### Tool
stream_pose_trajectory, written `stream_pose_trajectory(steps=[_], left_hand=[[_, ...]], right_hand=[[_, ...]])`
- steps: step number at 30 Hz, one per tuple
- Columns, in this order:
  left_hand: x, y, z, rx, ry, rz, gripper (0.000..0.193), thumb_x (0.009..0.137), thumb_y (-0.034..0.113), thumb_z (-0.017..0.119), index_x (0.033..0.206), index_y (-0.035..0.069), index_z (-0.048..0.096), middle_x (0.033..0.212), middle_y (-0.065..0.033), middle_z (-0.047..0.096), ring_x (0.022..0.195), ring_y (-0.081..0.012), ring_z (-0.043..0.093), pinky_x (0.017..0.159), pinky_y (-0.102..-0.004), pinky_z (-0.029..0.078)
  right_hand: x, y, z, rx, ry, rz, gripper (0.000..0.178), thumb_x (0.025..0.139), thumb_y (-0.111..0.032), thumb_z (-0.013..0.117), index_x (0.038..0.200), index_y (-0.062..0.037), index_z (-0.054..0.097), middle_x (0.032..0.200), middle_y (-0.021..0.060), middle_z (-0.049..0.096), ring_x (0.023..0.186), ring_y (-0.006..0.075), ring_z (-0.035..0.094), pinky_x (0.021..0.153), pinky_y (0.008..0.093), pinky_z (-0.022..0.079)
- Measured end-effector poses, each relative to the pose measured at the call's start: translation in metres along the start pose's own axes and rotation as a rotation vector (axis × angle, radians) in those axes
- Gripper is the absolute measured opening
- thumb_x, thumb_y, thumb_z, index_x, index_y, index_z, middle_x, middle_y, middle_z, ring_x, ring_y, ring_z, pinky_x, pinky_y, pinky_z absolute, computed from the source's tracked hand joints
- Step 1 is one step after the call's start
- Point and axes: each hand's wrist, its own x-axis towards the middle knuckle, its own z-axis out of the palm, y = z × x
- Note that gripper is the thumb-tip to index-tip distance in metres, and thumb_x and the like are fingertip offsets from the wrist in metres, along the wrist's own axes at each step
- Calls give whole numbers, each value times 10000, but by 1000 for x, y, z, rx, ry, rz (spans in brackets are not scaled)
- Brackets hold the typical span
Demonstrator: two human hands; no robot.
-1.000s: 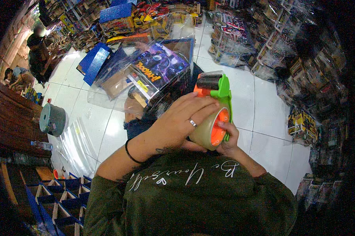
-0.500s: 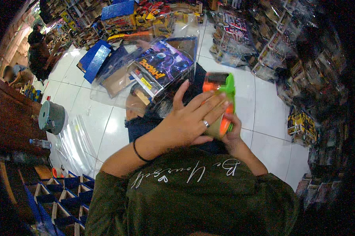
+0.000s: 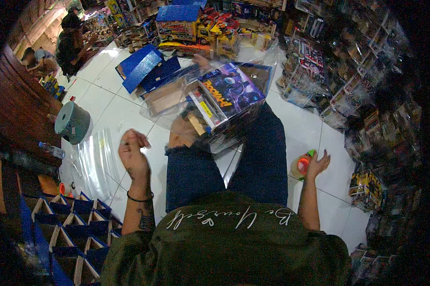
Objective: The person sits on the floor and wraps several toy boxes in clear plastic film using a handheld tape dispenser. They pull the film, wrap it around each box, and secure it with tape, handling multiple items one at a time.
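Both hands have dropped apart from in front of the chest. The right hand (image 3: 316, 164) now rests on the green-and-orange plastic tape dispenser (image 3: 301, 166) set on the white tiled floor (image 3: 315, 128) beside the right knee, fingers spread over it. The left hand (image 3: 133, 151), loosely curled, holds nothing I can make out above the clear plastic sheet (image 3: 93, 162). A purple toy box in clear wrap (image 3: 224, 97) lies across the lap; stacked packages hem in the bare tiles.

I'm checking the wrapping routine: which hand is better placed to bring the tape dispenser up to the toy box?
Right. The right hand rests on the tape dispenser on the floor beside the right leg. The left hand is loosely curled above the clear plastic sheet, across the toy box from the dispenser.
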Motion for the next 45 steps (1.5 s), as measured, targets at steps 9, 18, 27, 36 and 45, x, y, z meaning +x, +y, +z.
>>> stream_pose_trajectory(steps=[9,18,27,36,45], left_hand=[[-30,43,-9,14,-200,141,171,722,-6,737,766,24,574,669,-24,557,593,-89,500,540,-214,388],[-45,96,-21,553,-387,1030,306,568,121,843,734,105,587,614,15,524,534,-161,516,553,-293,413],[-48,106,-31,683,-385,1192,343,524,218,801,770,84,602,663,8,525,586,-159,524,615,-320,467],[-43,102,-26,671,-318,1269,372,524,255,819,769,93,589,657,18,526,577,-152,517,617,-309,460],[-41,102,-31,778,-327,1217,368,548,282,824,790,119,599,673,14,533,600,-162,533,617,-323,460]], right_hand=[[-10,-324,-132,1077,-496,-825,229,739,-27,679,964,-39,637,984,95,610,911,213,585,812,299,459],[-91,-404,-202,1347,-1039,-1245,312,643,-162,799,907,-45,681,855,87,658,763,222,616,686,316,463],[-90,-400,-205,1303,-1464,-1065,116,724,-91,716,789,-18,653,784,80,642,712,199,596,657,298,447],[-101,-393,-190,1303,-1690,-641,132,837,-126,637,869,0,616,875,81,628,840,177,591,781,295,453],[-109,-403,-175,1079,-1561,-822,213,842,-220,626,854,-7,638,846,77,633,770,174,590,694,309,460]])
